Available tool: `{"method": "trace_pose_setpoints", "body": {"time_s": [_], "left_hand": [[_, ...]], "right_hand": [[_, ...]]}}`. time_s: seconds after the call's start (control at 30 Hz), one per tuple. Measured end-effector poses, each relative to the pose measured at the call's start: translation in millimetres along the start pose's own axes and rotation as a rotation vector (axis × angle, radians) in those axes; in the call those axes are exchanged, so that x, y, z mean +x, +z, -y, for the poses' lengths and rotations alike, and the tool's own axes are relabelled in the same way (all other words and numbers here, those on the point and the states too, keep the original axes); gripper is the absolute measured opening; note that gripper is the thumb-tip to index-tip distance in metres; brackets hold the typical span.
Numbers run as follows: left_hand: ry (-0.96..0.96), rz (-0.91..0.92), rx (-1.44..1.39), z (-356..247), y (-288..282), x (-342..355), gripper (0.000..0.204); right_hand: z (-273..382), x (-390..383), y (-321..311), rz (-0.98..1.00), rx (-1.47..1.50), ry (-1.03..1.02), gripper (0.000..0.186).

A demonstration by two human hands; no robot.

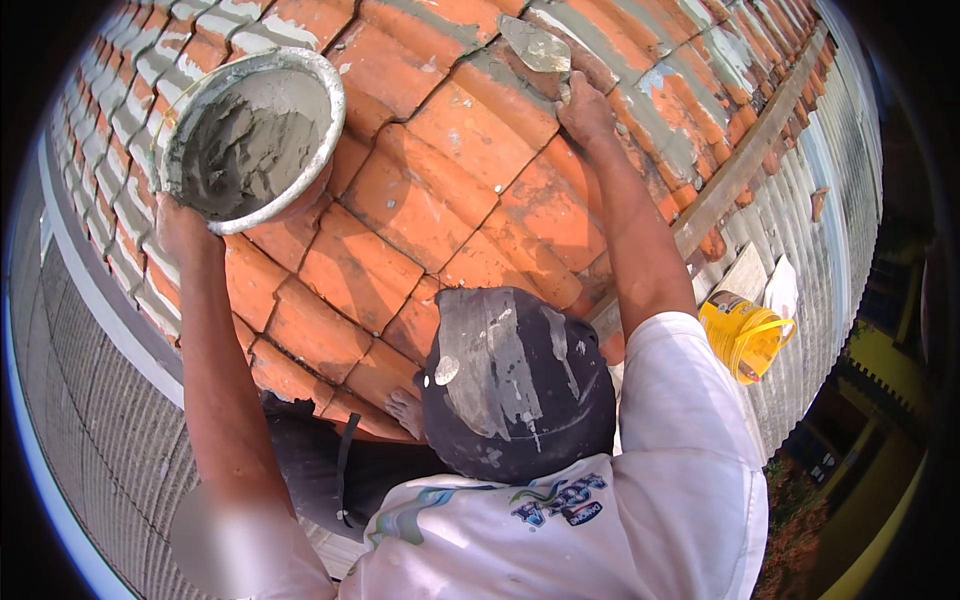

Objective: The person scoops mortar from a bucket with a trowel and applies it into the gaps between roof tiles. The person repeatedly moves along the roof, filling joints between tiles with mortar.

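At the upper left, my left hand (188, 232) is closed on the near rim of a round bucket (330, 95). Grey wet mortar (255, 140) lies in it, heaped and scooped unevenly, and the bucket rests tilted on the roof tiles. My right hand (588, 108) reaches to the upper middle with its fingers wrapped round the handle of a trowel (536, 46). The metal blade points up and left, over a joint between orange clay tiles (460, 130). Grey mortar smears the tiles beside it.
Mortar-streaked tile rows cover the slope. A wooden batten (745, 150) borders the tiles on the right. Beyond it, corrugated sheeting (830, 260) holds a yellow bucket (740, 335) lying on its side. Another corrugated roof (110, 440) drops away at left. My bare foot (404, 412) stands on the tiles.
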State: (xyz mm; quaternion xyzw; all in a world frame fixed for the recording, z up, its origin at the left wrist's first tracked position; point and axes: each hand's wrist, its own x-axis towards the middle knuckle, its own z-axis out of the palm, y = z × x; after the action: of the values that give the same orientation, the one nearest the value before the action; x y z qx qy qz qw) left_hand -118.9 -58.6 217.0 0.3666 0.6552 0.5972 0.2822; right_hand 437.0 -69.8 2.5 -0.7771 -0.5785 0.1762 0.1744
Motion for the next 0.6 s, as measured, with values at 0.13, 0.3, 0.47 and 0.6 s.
{"method": "trace_pose_setpoints", "body": {"time_s": [0.13, 0.3, 0.47, 0.6], "left_hand": [[-0.012, -0.050, 0.014, 3, 1, -1, 0.048], [-0.024, -0.033, 0.011, 4, -2, 5, 0.048], [-0.030, -0.040, 0.022, -1, 1, 0, 0.047], [-0.014, -0.060, 0.043, -3, 4, -6, 0.046]], "right_hand": [[-4, 6, -2, 0.000, -0.012, -0.091, 0.049], [-6, 10, -2, 0.022, -0.063, -0.095, 0.043], [-26, -4, -33, -0.130, -0.065, -0.098, 0.042], [-80, -46, -84, -0.261, -0.145, -0.015, 0.039]]}}
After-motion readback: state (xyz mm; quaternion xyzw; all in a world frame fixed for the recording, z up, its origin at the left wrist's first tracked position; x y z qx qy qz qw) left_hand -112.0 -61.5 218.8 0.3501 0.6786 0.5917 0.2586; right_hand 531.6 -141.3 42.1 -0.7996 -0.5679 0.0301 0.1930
